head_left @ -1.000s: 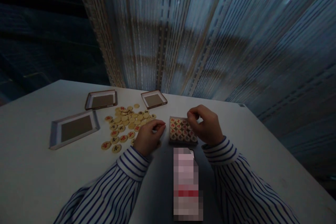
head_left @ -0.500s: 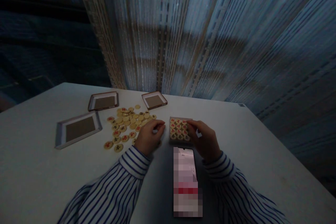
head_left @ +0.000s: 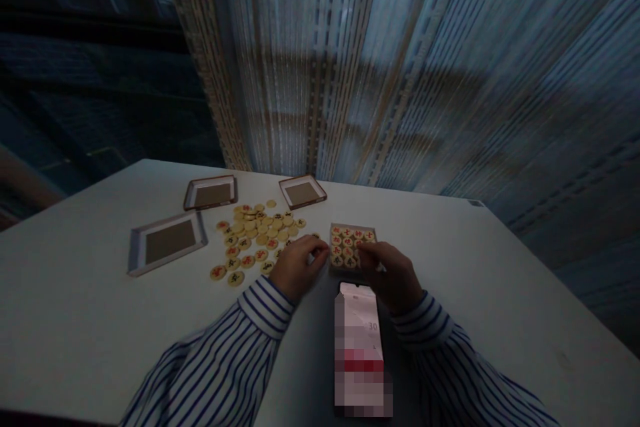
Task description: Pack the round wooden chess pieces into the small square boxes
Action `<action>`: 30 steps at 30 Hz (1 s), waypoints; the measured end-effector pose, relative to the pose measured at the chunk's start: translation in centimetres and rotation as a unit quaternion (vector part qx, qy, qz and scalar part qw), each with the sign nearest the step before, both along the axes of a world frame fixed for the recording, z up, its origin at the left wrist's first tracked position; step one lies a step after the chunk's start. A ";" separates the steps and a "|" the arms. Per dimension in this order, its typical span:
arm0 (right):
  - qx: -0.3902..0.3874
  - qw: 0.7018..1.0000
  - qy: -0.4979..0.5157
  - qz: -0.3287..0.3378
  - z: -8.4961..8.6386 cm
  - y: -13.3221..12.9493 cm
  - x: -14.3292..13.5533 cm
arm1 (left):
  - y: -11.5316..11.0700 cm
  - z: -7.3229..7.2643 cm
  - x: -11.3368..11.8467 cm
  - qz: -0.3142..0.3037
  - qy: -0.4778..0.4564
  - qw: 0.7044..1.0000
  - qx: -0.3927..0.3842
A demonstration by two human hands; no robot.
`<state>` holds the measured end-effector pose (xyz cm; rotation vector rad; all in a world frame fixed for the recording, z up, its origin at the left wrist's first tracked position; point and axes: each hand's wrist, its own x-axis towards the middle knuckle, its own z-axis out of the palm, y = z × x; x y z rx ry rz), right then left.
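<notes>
Box (head_left: pixel 345 272) lies open side up, long axis unclear, w/ R hand (head_left: pixel 393 275) curled at its pcs (head_left: pixel 347 241) & L hand (head_left: pixel 299 267) curled beside it, fingertip gaps & holds unclear

A string curtain (head_left: pixel 330 80), dark window (head_left: pixel 135 73) and white table (head_left: pixel 475 267) suggest a home room

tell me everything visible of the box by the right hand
The squarish, open box has thin, dull walls, perhaps card. It lies flat on the white table, beyond the phone, holding round pale pieces in rows, lettered red or black. The right hand hides its near right corner; the left hand is beside its left wall. Contact with either is unclear.
</notes>
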<state>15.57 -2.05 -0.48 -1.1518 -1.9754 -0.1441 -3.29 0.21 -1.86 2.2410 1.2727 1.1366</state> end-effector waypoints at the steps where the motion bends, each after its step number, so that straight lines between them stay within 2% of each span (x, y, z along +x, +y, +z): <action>1: 0.002 1.000 -0.002 -0.001 0.0 0.0 0.0 | 0.0 0.0 0.0 -0.003 0.004 1.000 0.000; 11: 0.040 0.999 -0.015 0.009 -0.7 0.4 -0.1 | -0.2 0.0 -0.1 -0.002 -0.003 1.000 0.024; 15: 0.044 0.999 -0.018 0.010 -0.6 0.4 0.0 | -0.6 0.3 -0.2 0.020 -0.011 0.999 0.034; 19: 0.037 0.999 -0.014 0.017 -0.6 0.3 0.2 | -1.2 0.6 -0.5 0.032 -0.035 0.999 0.001; 22: 0.020 0.999 -0.027 0.037 -0.9 0.3 0.3 | -1.9 0.8 -0.9 0.017 -0.045 0.998 -0.044; 26: 0.020 0.998 -0.045 0.047 -1.1 0.3 0.3 | -3.3 1.2 -1.4 -0.022 0.011 0.999 -0.048; 30: 0.026 0.996 -0.049 0.069 -0.9 0.1 0.1 | -5.2 1.3 -2.1 -0.032 0.125 0.992 0.010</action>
